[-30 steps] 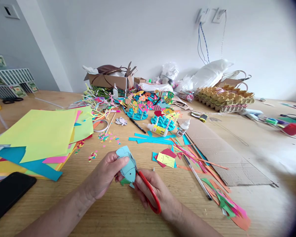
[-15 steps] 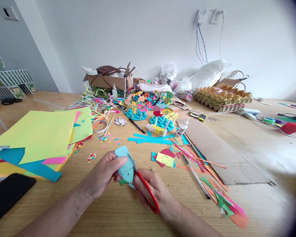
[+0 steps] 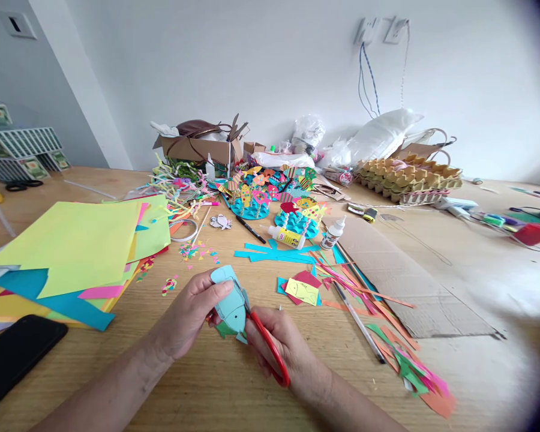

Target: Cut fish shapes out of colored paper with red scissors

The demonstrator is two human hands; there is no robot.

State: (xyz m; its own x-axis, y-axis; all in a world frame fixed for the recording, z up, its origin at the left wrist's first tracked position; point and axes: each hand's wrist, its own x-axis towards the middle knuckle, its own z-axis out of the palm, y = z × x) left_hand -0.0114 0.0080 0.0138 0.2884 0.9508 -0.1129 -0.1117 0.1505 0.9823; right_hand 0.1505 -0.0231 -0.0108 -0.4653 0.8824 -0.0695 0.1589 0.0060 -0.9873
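the left hand (image 3: pixel 197 313) pinches the blue paper (image 3: pixel 229 306), fish drawn on it, between thumb and fingers above the table (image 3: pixel 198 390). the right hand (image 3: pixel 288 342) has its fingers curled round the scissors (image 3: pixel 271 343), blades at the paper's right edge.

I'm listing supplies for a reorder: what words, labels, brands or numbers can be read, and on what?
No text can be read for certain.
Lying yellow-and-white bottle: label print too small.
Standing white bottle: label print too small, blurred.
Blue paper fish: drawn lines, no lettering seen.
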